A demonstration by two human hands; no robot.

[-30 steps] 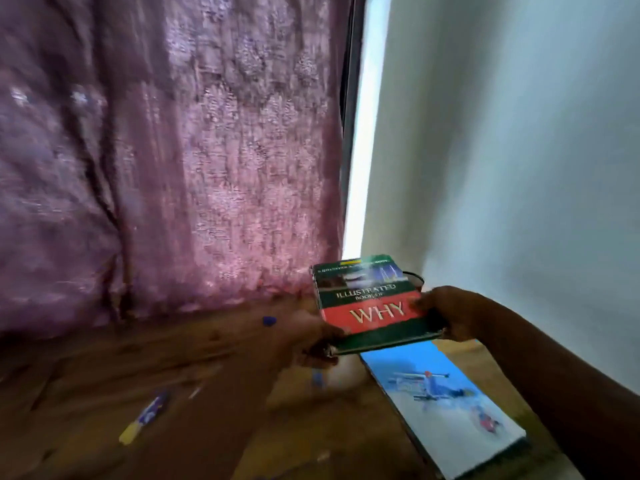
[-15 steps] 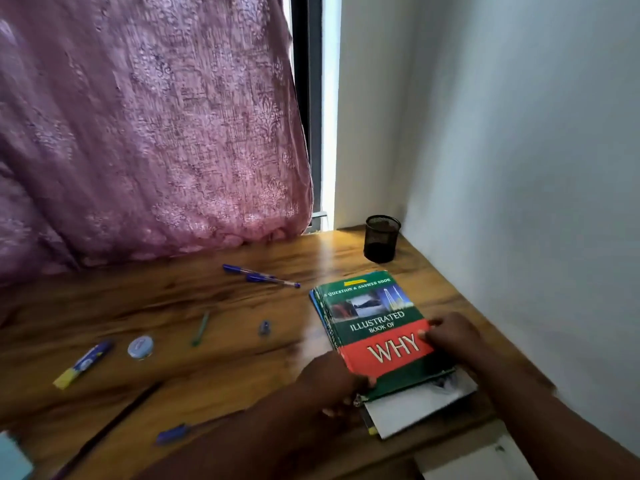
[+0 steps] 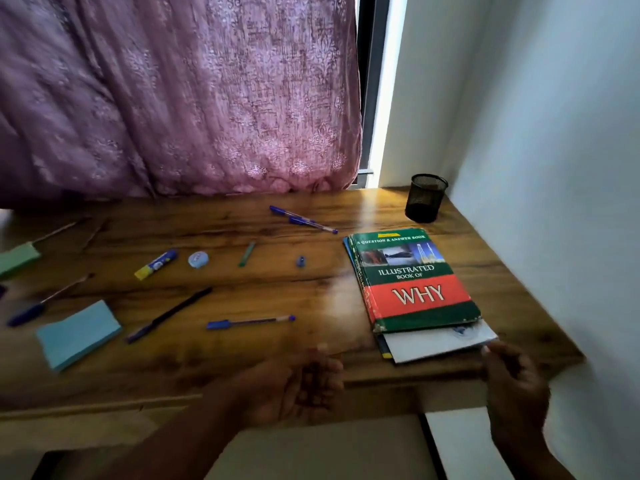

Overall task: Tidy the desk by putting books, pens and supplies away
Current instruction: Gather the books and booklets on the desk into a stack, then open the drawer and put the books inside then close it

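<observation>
1. The left hand [image 3: 294,386] hovers at the near edge of the desk [image 3: 277,289], palm turned up, fingers loosely curled and holding nothing; it is blurred, so finer detail cannot be told.
2. The right hand [image 3: 512,379] sits just off the near right corner of the book stack, fingers loosely bent and empty; whether a fingertip touches the white book [image 3: 440,344] cannot be told.
3. The green and red "WHY" book [image 3: 412,282] lies flat on top of the stack at the right side of the desk, the white book showing out from under its near edge.
4. A black mesh pen cup [image 3: 426,197] stands upright in the far right corner, beyond the stack.
5. Scattered to the left lie blue pens [image 3: 301,219], another blue pen [image 3: 251,322], a black pen [image 3: 169,315], a glue stick [image 3: 156,265], a round eraser [image 3: 198,260] and a blue sticky-note pad [image 3: 78,334].
6. A pink curtain [image 3: 180,98] hangs behind the desk.
</observation>
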